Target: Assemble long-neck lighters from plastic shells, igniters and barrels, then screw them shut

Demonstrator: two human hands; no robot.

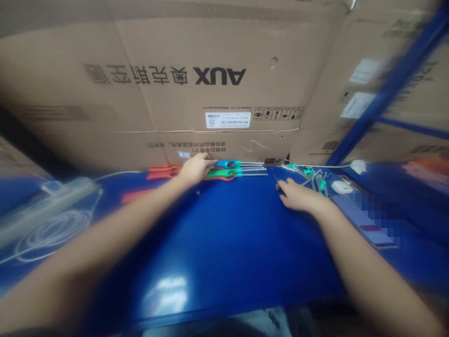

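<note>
A row of long-nosed lighters lies against the cardboard at the back of the blue table. My left hand (pixel 196 169) is closed over the handle end of the blue lighter (pixel 224 164), its fingers partly hidden. Beside that one is a green lighter (pixel 222 173), with a red handle edge below it. More red handles (pixel 163 172) stick out left of my wrist. My right hand (pixel 298 194) is curled near the lighters' metal tips. A thin dark sliver shows at its fingertips, too small to name. Behind it lies a heap of teal and grey pieces (pixel 312 175).
A large cardboard box (pixel 168 107) walls off the back. At left are a power strip (pixel 70 196) and a coiled white cable (pixel 58 229). A phone-like slab (pixel 365 222) and a white rounded case (pixel 341 187) lie at right, near a blue metal post (pixel 365 117).
</note>
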